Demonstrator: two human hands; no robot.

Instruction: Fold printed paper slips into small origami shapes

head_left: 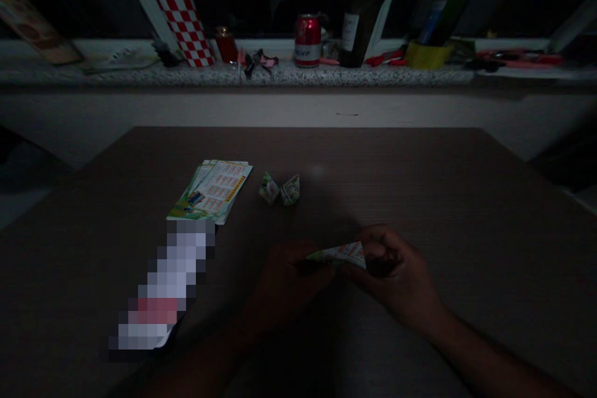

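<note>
A small folded paper (345, 254), printed in green, white and orange, is held between my two hands above the table. My left hand (291, 273) grips its left end, its fingers in deep shadow. At the right end, my right hand (401, 267) pinches the paper with thumb and curled fingers. Beyond my hands stand two small folded paper pieces, a left one (269, 189) and a right one (290, 190), side by side. To their left lies a stack of printed calendar sheets (212, 191).
A pixelated, phone-like object (163, 289) lies on the dark wooden table (420, 174) at the left, close to the sheets. Along the granite windowsill (261, 78) stand a red can (307, 41), a checkered bottle (186, 28), a dark bottle (357, 31) and a yellow holder (428, 55). Lighting is dim.
</note>
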